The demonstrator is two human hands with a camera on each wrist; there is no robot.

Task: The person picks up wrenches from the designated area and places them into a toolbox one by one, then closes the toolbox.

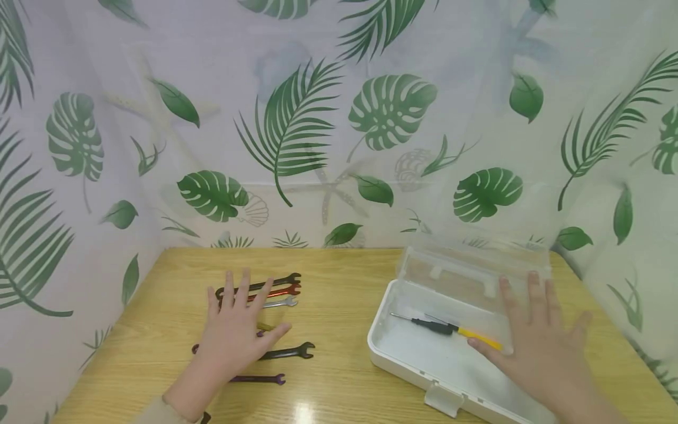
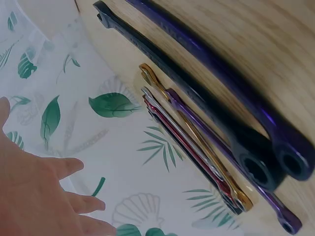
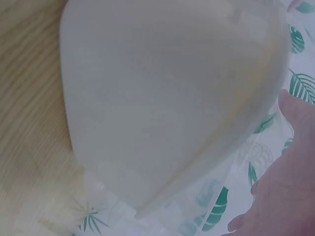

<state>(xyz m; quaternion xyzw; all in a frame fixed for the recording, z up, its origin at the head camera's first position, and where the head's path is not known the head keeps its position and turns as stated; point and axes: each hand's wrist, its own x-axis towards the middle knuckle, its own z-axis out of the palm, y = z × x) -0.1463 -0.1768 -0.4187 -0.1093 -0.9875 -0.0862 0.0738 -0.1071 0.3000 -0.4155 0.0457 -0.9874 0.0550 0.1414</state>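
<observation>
My left hand (image 1: 233, 335) spreads its fingers above several wrenches on the left of the table, holding nothing. Among them are a black wrench (image 1: 286, 279), a red wrench (image 1: 286, 290), a silver wrench (image 1: 281, 303), a larger black wrench (image 1: 288, 353) and a purple wrench (image 1: 259, 379). A gold wrench (image 2: 204, 147) shows well in the left wrist view. My right hand (image 1: 545, 353), also spread and holding nothing, hovers over a white plastic box (image 1: 392, 353). Inside lie a black-handled screwdriver (image 1: 434, 326) and a yellow-handled screwdriver (image 1: 487, 339), the latter partly behind my hand.
The box's transparent lid (image 1: 471, 277) stands raised at its back edge, and a latch (image 1: 444, 400) hangs at the front. Wood-grained tabletop (image 1: 339, 306) lies between the wrenches and the box. A leaf-printed cloth (image 1: 318, 129) hangs behind and at both sides.
</observation>
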